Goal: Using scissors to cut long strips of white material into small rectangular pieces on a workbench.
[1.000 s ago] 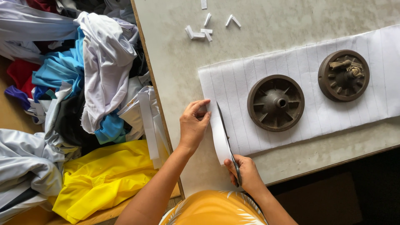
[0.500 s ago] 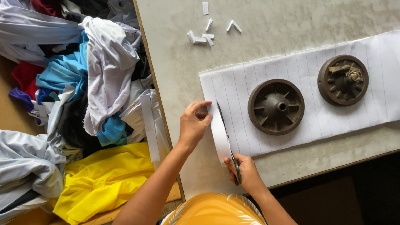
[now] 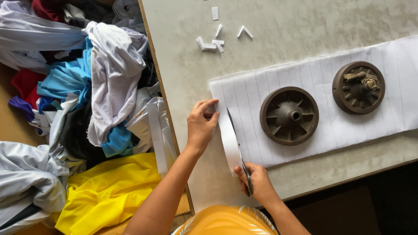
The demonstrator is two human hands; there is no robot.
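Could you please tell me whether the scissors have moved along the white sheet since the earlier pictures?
No. The scissors sit in the same cut at the white sheet's left end, equally far from the nearer round weight; only the camera shifted.

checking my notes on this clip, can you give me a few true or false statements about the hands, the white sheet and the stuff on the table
1. The right hand holds scissors that are cutting the white lined sheet. True.
2. The left hand rests on the yellow cloth. False: it pinches the narrow strip at the sheet's left end.
3. Two round dark weights sit on the sheet. True; the second lies farther right.
4. The small white scraps lie on top of the sheet. False: they lie on the bare table above it.
5. The clothes pile lies to the right of the table. False: it lies to the left.
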